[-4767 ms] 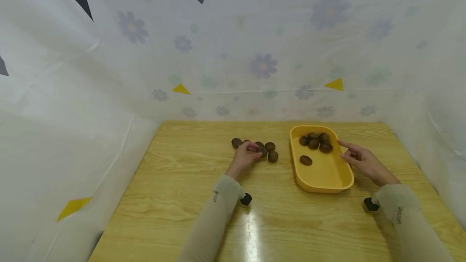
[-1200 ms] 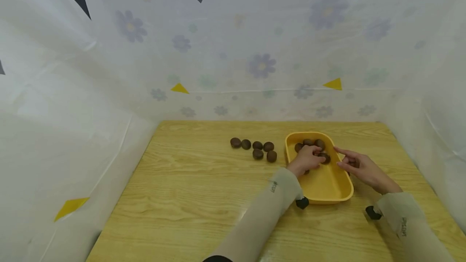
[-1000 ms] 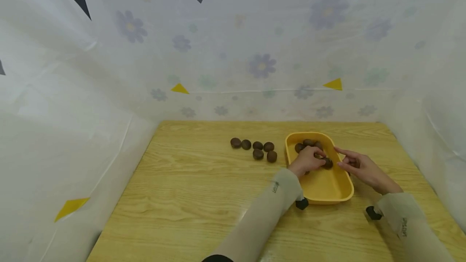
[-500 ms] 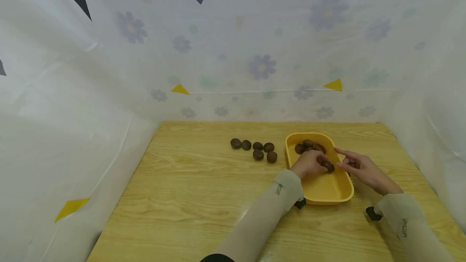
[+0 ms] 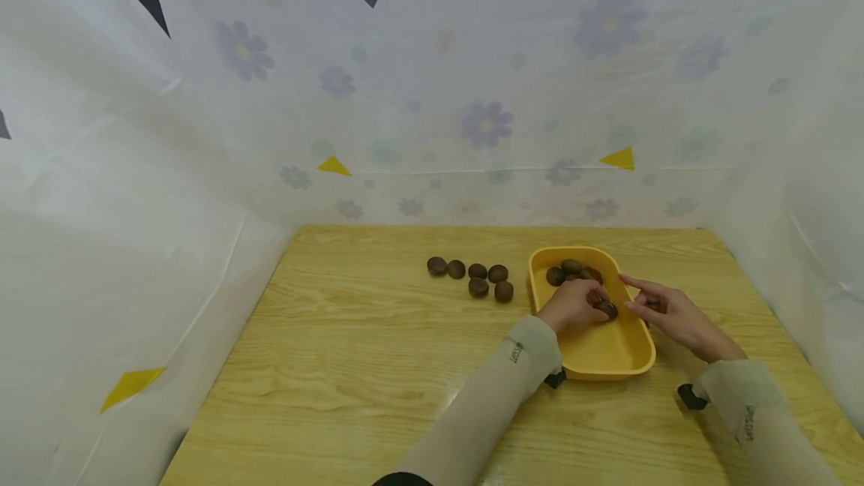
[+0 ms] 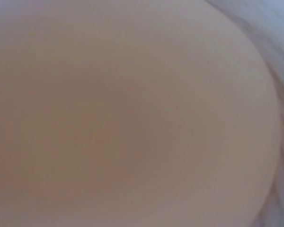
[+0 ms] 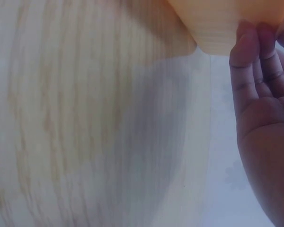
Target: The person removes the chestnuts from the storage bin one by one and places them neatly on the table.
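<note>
In the head view my left hand (image 5: pixel 574 302) reaches into the yellow tray (image 5: pixel 607 366), thumb and fingers pinching a dark brown chestnut-like oval (image 5: pixel 608 310) low over the tray's floor. Several more brown ovals (image 5: pixel 572 266) sit at the tray's far end, some hidden behind that hand. My right hand (image 5: pixel 682 317) holds the tray's right side, its index finger and thumb at the rim. The right wrist view shows its other fingers (image 7: pixel 246 47) against the tray's outer wall. A blurred pale surface fills most of the left wrist view.
Left of the tray several more brown ovals (image 5: pixel 478 271) lie in two short rows on the wooden table (image 5: pixel 337 366). A pale flowered curtain (image 5: pixel 405 96) surrounds the table at the back and sides.
My left hand has gone from the table's brown ovals into the tray. In the last second it drew one oval slightly nearer. The tray shifted a little toward me earlier; my right hand stayed beside it.
</note>
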Demonstrator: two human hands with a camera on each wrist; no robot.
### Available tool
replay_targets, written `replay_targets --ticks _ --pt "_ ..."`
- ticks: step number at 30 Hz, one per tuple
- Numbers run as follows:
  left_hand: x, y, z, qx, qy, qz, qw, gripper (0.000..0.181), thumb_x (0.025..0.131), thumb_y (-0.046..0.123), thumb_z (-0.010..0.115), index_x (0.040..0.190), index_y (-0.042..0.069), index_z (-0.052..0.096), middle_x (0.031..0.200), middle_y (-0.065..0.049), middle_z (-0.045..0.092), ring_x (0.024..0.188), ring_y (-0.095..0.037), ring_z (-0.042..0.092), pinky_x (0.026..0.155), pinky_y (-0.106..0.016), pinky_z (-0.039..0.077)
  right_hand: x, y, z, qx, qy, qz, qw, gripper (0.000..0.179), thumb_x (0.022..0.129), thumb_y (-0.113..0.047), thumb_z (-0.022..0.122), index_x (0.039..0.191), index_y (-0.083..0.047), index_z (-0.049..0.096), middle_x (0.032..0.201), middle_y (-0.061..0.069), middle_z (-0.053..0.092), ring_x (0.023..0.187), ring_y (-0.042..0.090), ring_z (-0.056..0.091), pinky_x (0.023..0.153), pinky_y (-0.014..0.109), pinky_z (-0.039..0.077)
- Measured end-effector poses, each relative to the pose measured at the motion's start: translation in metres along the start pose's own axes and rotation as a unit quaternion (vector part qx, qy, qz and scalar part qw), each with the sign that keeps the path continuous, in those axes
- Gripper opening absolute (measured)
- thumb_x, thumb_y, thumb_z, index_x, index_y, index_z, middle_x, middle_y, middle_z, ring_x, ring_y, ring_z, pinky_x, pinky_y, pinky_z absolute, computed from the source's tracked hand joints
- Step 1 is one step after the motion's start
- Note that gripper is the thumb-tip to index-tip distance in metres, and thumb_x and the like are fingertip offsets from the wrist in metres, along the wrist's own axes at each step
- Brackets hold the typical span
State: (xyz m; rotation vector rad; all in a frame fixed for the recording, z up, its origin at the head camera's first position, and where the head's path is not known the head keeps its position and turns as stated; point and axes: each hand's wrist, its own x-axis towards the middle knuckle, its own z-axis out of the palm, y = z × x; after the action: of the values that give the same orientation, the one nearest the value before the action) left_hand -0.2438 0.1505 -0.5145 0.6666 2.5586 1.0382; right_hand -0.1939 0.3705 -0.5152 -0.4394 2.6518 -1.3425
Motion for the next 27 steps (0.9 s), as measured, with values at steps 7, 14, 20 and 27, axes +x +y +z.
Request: replay_targets --ticks 7,14,20,27 --pt "-0.0012 0.0006 -0.0014 -0.051 0.015 -0.014 0.9985 0.022 0.092 0.022 0.08 0.113 0.024 0.074 0.101 0.013 0.068 0.087 0.0 0.06 0.08 -0.019 0.053 0.0002 0.0007 0.0005 -0.003 0.0 -0.001 1.0 0.062 0.108 -0.026 0.058 0.161 -0.005 0.035 0.094 0.008 0.067 0.072 0.019 0.059 0.059 0.035 0.044" --pt "-0.0032 0.0 -0.0029 -0.081 0.022 -0.011 0.9964 0.02 0.092 0.021 0.081 0.111 0.023 0.073 0.1 0.013 0.067 0.086 -0.001 0.059 0.079 -0.021 0.053 -0.0004 0.0008 0.0008 -0.003 0.0 -0.004 1.0 0.061 0.108 -0.025 0.058 0.161 -0.004 0.035 0.093 0.008 0.067 0.071 0.026 0.057 0.058 0.035 0.044" --pt "-0.0082 0.0007 -0.0062 -0.139 0.031 -0.012 0.9897 0.02 0.093 0.018 0.08 0.11 0.023 0.073 0.101 0.013 0.066 0.083 -0.002 0.058 0.074 -0.022 0.051 -0.001 -0.0007 0.0011 -0.004 -0.002 0.0 1.0 0.062 0.109 -0.026 0.057 0.161 -0.004 0.034 0.094 0.008 0.067 0.072 0.018 0.059 0.059 0.036 0.045" --pt "-0.0085 0.0028 -0.008 -0.187 0.047 0.0 0.9813 0.022 0.094 0.019 0.078 0.115 0.022 0.072 0.11 0.012 0.07 0.093 0.0 0.064 0.083 -0.021 0.056 -0.0015 -0.0031 -0.0016 -0.002 -0.001 -0.001 1.0 0.06 0.108 -0.023 0.058 0.161 -0.003 0.035 0.094 0.012 0.067 0.071 0.019 0.059 0.059 0.036 0.046"
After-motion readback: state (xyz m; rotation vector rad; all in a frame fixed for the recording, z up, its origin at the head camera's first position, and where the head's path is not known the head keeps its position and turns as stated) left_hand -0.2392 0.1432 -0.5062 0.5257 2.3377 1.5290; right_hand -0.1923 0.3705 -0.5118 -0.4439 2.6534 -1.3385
